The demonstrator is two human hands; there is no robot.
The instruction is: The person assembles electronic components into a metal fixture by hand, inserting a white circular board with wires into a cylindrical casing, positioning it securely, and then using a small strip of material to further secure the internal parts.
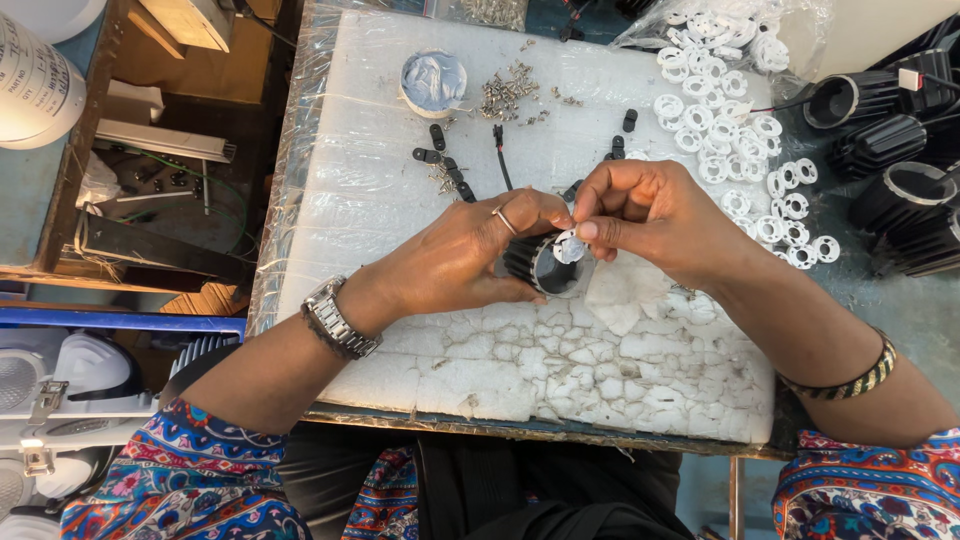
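Left hand [470, 255] is gripping a black finned housing [535, 262] above the white foam pad [380, 200]; right hand [640, 215] is pinching a thin white ring [568, 246] at its mouth. The housing looks rigid, best held by its ribs; the ring, light and fragile.

White labelled drum [35, 75] top left; clear plastic bag [740, 30] top right

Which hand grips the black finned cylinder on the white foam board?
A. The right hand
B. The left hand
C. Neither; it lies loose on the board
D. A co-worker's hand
B: the left hand wraps around the black finned cylinder, while the right hand pinches a small white ring piece at its open end.
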